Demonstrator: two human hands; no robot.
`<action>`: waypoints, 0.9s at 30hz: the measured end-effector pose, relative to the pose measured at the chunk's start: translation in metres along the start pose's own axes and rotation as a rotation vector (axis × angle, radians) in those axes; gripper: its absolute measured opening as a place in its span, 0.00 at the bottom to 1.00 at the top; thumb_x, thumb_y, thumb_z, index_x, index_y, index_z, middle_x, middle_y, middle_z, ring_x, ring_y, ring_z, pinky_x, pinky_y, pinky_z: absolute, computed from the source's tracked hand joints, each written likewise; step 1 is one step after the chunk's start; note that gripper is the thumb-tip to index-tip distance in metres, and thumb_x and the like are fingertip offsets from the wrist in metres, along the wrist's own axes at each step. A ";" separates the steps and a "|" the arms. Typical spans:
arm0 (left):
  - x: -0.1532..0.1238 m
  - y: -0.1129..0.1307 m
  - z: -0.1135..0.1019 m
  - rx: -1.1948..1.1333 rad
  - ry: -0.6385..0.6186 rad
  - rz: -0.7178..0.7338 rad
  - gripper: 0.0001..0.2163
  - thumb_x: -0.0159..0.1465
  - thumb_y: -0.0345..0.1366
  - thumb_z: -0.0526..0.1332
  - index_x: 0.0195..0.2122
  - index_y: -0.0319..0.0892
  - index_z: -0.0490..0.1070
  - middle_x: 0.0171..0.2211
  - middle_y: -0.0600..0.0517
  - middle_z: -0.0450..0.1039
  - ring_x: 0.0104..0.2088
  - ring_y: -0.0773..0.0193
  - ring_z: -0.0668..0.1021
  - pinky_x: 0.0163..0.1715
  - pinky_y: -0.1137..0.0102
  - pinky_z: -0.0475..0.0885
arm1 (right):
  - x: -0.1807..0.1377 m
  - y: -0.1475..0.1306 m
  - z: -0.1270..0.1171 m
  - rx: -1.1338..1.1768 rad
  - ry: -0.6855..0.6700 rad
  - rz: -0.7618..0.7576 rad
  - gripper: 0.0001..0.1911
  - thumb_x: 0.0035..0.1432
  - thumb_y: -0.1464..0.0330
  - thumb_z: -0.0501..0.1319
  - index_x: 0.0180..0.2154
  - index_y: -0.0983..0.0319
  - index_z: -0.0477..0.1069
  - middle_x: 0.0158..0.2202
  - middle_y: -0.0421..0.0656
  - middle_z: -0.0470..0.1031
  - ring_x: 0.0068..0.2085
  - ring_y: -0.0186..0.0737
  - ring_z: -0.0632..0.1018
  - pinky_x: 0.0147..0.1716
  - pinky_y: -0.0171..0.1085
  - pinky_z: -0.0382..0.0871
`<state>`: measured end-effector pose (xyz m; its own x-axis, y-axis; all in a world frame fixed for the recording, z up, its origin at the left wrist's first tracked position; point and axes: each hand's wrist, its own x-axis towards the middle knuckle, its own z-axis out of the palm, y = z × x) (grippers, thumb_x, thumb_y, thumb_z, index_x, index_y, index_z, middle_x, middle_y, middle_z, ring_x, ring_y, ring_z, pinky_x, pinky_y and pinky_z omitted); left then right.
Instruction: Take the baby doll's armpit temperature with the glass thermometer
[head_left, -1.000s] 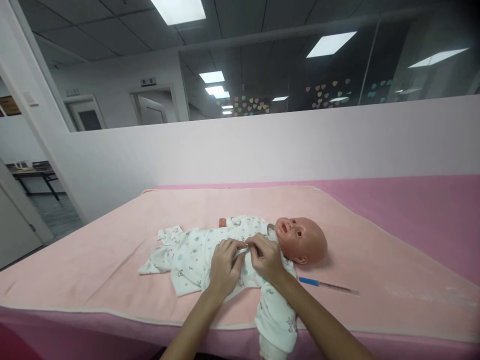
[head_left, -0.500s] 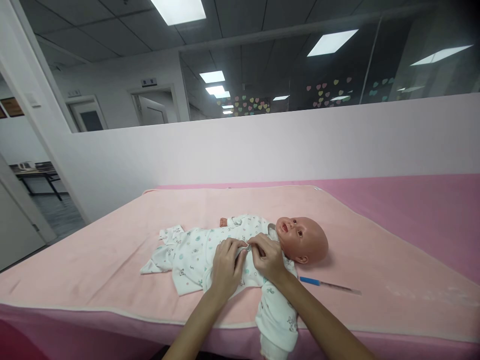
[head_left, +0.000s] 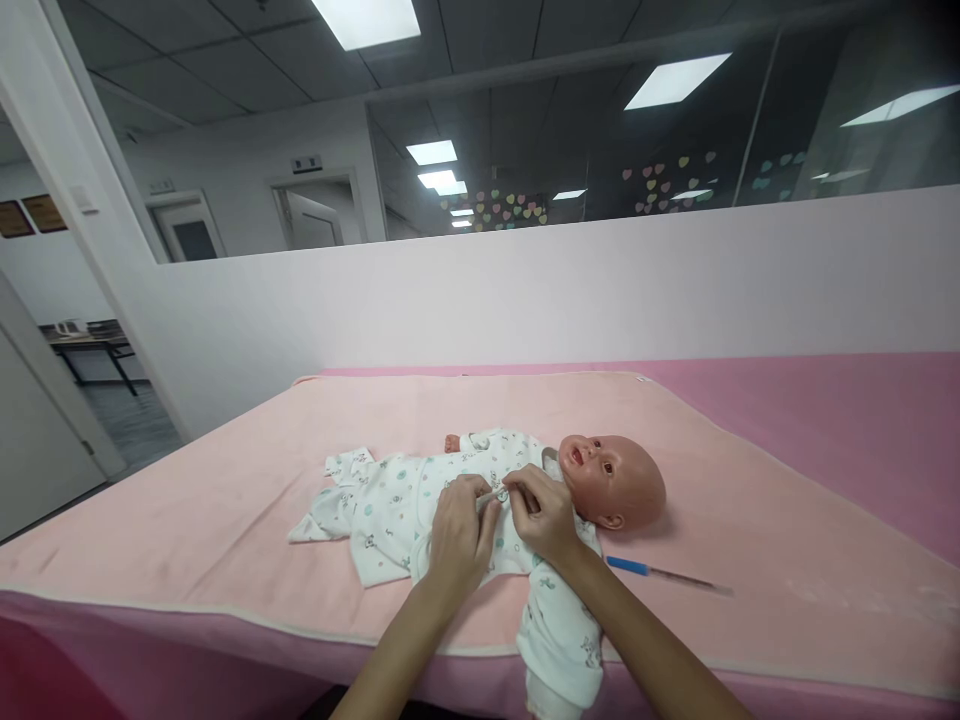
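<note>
Change over the last second: slight. The whole scene sits a little farther right in the frame, consistent with a small camera movement. Both hands remain at the chest of the doll, and a narrow cloth edge now shows between the fingertips. This suggests that the work is continuing at the same spot on the garment.

Hand state: the left hand, at lower centre, pinches a fold of the garment between thumb and fingers. The right hand, just right of it, has thumb and fingertips drawn together, apparently on the same edge; the exact contact is too small to tell.

Location: the doll lies face up at lower centre, head toward the right of the frame. One sleeve extends to the bottom of the frame.

Count: hands, two; doll, one; blue-ended stick, one, right of the right wrist; peach blanket, one, beneath the doll; brown wall panels, two, upper left.
</note>
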<state>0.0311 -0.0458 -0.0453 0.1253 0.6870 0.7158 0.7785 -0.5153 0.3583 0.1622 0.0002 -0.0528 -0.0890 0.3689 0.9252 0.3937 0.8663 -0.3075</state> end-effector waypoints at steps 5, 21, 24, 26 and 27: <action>0.002 0.003 -0.002 0.059 0.005 0.058 0.07 0.64 0.33 0.49 0.40 0.45 0.64 0.39 0.50 0.66 0.38 0.64 0.69 0.39 0.67 0.64 | 0.001 0.000 0.000 -0.007 -0.022 0.012 0.10 0.51 0.79 0.52 0.32 0.61 0.67 0.22 0.37 0.65 0.19 0.29 0.62 0.20 0.30 0.55; 0.003 0.002 0.001 0.154 -0.030 0.026 0.07 0.63 0.35 0.51 0.41 0.44 0.65 0.39 0.51 0.67 0.39 0.63 0.69 0.38 0.66 0.63 | 0.001 0.000 0.000 -0.039 -0.102 0.036 0.10 0.49 0.79 0.51 0.28 0.62 0.68 0.21 0.38 0.66 0.20 0.30 0.64 0.22 0.31 0.55; 0.003 0.001 0.001 0.159 -0.041 0.025 0.07 0.63 0.35 0.51 0.41 0.44 0.65 0.39 0.51 0.67 0.39 0.63 0.69 0.39 0.65 0.63 | 0.001 0.001 0.001 -0.042 -0.107 0.035 0.10 0.49 0.79 0.52 0.28 0.62 0.68 0.21 0.38 0.67 0.20 0.30 0.64 0.22 0.31 0.55; 0.003 0.001 0.001 0.165 -0.046 0.027 0.07 0.63 0.35 0.51 0.41 0.44 0.65 0.39 0.50 0.67 0.39 0.63 0.69 0.39 0.65 0.63 | 0.001 0.001 0.001 -0.042 -0.111 0.042 0.10 0.49 0.79 0.52 0.28 0.62 0.68 0.21 0.38 0.67 0.20 0.30 0.64 0.21 0.31 0.55; 0.004 0.001 0.001 0.170 -0.047 0.026 0.07 0.63 0.35 0.51 0.41 0.44 0.65 0.40 0.50 0.67 0.38 0.62 0.69 0.38 0.65 0.63 | 0.001 0.000 0.001 -0.042 -0.114 0.044 0.10 0.49 0.79 0.51 0.27 0.62 0.68 0.21 0.38 0.67 0.20 0.29 0.64 0.21 0.31 0.54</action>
<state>0.0328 -0.0438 -0.0427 0.1727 0.6998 0.6932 0.8667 -0.4424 0.2307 0.1617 0.0011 -0.0525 -0.1728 0.4443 0.8790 0.4374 0.8343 -0.3357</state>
